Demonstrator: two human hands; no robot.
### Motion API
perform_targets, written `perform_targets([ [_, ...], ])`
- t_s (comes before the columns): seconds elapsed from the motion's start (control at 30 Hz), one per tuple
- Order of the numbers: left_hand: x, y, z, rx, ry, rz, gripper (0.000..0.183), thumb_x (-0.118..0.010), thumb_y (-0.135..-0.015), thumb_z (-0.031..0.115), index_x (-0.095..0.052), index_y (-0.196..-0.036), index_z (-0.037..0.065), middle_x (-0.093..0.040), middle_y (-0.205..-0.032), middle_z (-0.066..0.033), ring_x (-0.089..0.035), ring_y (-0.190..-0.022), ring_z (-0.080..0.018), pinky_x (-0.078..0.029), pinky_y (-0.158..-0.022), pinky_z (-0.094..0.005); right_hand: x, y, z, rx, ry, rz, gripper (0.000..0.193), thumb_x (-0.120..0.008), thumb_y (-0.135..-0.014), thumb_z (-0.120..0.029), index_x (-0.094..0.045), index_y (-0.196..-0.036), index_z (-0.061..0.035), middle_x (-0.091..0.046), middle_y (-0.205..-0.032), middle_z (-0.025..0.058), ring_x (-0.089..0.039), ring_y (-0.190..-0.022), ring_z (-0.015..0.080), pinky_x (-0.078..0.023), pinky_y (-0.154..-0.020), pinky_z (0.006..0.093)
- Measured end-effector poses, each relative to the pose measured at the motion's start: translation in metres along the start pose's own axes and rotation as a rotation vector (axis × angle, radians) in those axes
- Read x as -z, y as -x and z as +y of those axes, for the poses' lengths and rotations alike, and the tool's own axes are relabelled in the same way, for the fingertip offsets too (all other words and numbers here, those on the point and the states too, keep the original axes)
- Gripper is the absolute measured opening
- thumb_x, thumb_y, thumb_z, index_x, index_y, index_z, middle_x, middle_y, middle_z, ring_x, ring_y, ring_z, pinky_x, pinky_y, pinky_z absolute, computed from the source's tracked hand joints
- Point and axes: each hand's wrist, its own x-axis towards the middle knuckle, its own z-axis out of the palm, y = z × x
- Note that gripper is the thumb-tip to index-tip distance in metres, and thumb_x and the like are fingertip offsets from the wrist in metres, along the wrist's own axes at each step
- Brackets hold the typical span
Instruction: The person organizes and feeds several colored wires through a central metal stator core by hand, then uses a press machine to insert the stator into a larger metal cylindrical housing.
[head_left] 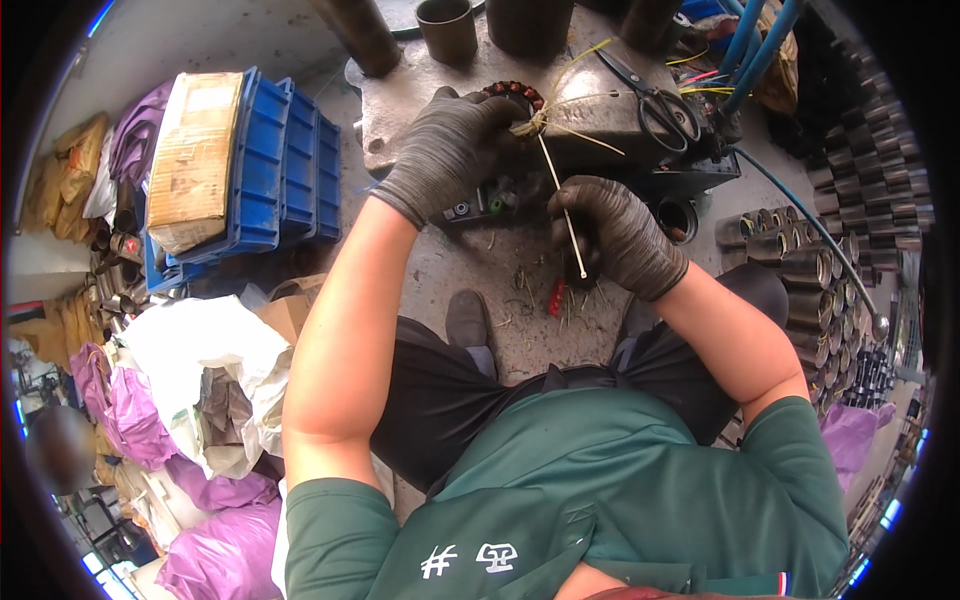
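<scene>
My left hand, in a grey glove, is closed on a ring-shaped wound coil core at the edge of the metal bench. Dark red windings show along its far rim, and the glove hides the near part. Yellow and pale wires fan out from the core. A thin white strip runs from it down past my right hand. That gloved hand is closed, its curled fingers against the strip. Just below it is a red piece; whether the hand holds this cannot be made out.
Black-handled scissors lie on the metal bench, with metal cylinders behind. Blue crates and a cardboard box stand left, above white and purple bags. Stacked metal sleeves and a blue hose are at right.
</scene>
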Motion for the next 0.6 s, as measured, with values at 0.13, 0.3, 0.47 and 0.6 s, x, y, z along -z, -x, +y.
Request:
perform_targets([
  [0.13, -0.005, 0.001, 0.003, -0.053, -0.112, 0.046, 0.018, -0.076, -0.089, 0.011, -0.075, -0.107, 0.009, -0.072, -0.095, -0.0154, -0.068, -0.082, -0.0353, -0.055, -0.076, -0.0437, 0.0, 0.001, -0.004, -0.063, 0.022, 0.009, 0.024, -0.061, -0.095, -0.032, -0.069, -0.09, -0.0098, -0.068, -0.069, 0.0043, -0.052, -0.047, 0.0102, -0.039, -0.041, 0.0252],
  [0.3, -0.002, 0.002, 0.01, 0.027, -0.098, -0.003, 0.017, -0.076, -0.089, 0.012, -0.075, -0.105, 0.007, -0.072, -0.096, -0.0158, -0.068, -0.087, -0.0354, -0.055, -0.078, -0.0446, 0.0, -0.005, -0.001, -0.009, 0.057, 0.026, 0.024, -0.061, -0.095, -0.032, -0.069, -0.089, -0.0095, -0.068, -0.069, 0.0042, -0.051, -0.046, 0.0101, -0.038, -0.041, 0.0252],
  [0.47, 0.003, 0.002, 0.007, -0.002, -0.098, -0.04, 0.02, -0.074, -0.09, 0.012, -0.075, -0.109, 0.007, -0.072, -0.1, -0.0144, -0.067, -0.09, -0.0346, -0.055, -0.082, -0.0441, 0.002, -0.013, 0.003, -0.022, 0.069, 0.019, 0.025, -0.06, -0.096, -0.031, -0.07, -0.091, -0.0086, -0.069, -0.07, 0.004, -0.054, -0.049, 0.0105, -0.04, -0.043, 0.0247],
  [0.6, 0.004, 0.0, 0.009, 0.059, -0.092, -0.087, 0.02, -0.075, -0.091, 0.013, -0.076, -0.11, 0.007, -0.073, -0.102, -0.014, -0.068, -0.092, -0.0344, -0.055, -0.083, -0.0444, 0.002, -0.016, 0.003, 0.018, 0.079, 0.012, 0.026, -0.059, -0.096, -0.031, -0.07, -0.093, -0.0075, -0.069, -0.073, 0.0038, -0.058, -0.055, 0.0113, -0.043, -0.048, 0.0249],
])
